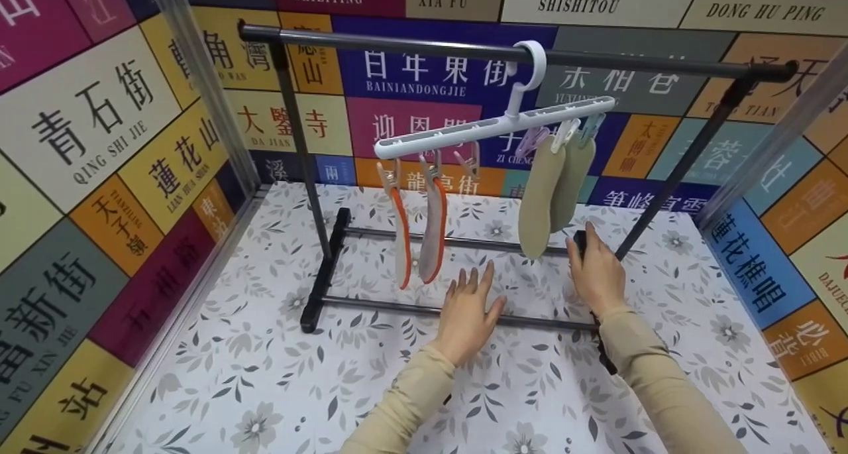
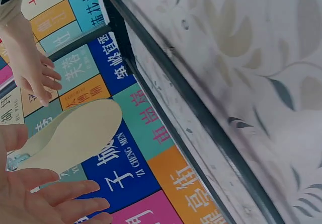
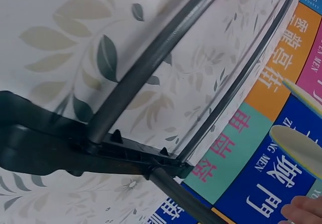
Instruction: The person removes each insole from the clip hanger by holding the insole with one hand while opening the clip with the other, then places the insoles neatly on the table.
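My left hand (image 1: 466,318) hovers over the front lower bar with its fingers spread and holds nothing. To the right, my right hand (image 1: 598,275) is raised near the rack's right foot, fingers extended, nothing held. A white clip hanger (image 1: 457,132) hooks over the top rail and tilts up to the right. Two orange-edged insoles (image 1: 434,232) hang from clips at its left end. From the right-end clips hang two pale olive insoles (image 1: 540,205). In the left wrist view a pale insole (image 2: 83,133) appears beyond my left hand (image 2: 55,196).
The black rack's top rail (image 1: 411,47) spans above the hanger. Its left foot (image 1: 324,275) and lower bars (image 1: 391,305) stand on a leaf-patterned tabletop (image 1: 265,381). A spare pink clip (image 1: 468,159) hangs mid-hanger. Panels with printed signs (image 1: 93,122) enclose the back and sides.
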`<state>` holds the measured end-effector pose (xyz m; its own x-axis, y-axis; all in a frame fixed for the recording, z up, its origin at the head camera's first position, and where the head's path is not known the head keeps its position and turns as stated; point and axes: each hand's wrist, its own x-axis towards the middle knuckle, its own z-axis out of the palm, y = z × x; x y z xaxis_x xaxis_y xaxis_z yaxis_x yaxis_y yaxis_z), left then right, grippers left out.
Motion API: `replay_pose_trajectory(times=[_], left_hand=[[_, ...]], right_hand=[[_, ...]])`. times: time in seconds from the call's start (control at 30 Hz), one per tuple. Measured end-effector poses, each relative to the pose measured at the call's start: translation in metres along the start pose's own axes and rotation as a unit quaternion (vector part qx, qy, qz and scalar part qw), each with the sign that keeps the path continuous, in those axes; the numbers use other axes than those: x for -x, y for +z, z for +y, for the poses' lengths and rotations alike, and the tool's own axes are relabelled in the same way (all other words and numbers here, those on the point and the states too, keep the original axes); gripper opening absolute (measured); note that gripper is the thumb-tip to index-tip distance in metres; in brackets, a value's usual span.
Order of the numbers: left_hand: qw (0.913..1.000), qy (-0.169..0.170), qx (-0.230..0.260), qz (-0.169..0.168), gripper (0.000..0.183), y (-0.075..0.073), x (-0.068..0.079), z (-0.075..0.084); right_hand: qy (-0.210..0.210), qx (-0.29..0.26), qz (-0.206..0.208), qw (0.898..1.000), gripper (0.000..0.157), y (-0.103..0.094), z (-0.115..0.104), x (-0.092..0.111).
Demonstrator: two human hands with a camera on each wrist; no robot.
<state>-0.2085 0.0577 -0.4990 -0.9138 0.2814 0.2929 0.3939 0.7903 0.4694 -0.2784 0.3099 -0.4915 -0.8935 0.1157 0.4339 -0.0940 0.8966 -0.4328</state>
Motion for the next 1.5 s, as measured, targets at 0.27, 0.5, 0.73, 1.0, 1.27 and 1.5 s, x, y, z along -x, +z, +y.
replay_pose_trajectory(times=[0.27, 0.5, 0.73, 1.0, 1.27, 1.5], left_hand=[[0.9993, 0.010, 0.004, 0.035, 0.056, -0.003, -0.013, 0.011], [0.9953, 0.032, 0.017, 0.090, 0.050, -0.005, -0.020, 0.016], [0.9918, 0.045, 0.023, 0.117, 0.048, -0.009, -0.027, 0.021], [0.9937, 0.040, 0.020, 0.103, 0.047, -0.012, -0.035, 0.025], [0.9928, 0.050, 0.025, 0.106, 0.045, -0.015, -0.041, 0.031], [0.9895, 0.056, 0.045, 0.125, 0.038, -0.016, -0.042, 0.033]], right_hand=[[0.031, -0.031, 0.023, 0.999, 0.060, 0.002, 0.001, -0.020], [0.062, -0.037, 0.018, 0.997, 0.064, 0.004, 0.001, -0.036], [0.069, -0.036, 0.009, 0.997, 0.065, 0.008, -0.005, -0.049], [0.078, -0.053, 0.037, 0.995, 0.057, 0.013, -0.008, -0.058], [0.065, -0.046, 0.060, 0.995, 0.040, 0.015, -0.008, -0.058], [0.045, -0.051, 0.076, 0.995, 0.038, 0.017, -0.003, -0.048]])
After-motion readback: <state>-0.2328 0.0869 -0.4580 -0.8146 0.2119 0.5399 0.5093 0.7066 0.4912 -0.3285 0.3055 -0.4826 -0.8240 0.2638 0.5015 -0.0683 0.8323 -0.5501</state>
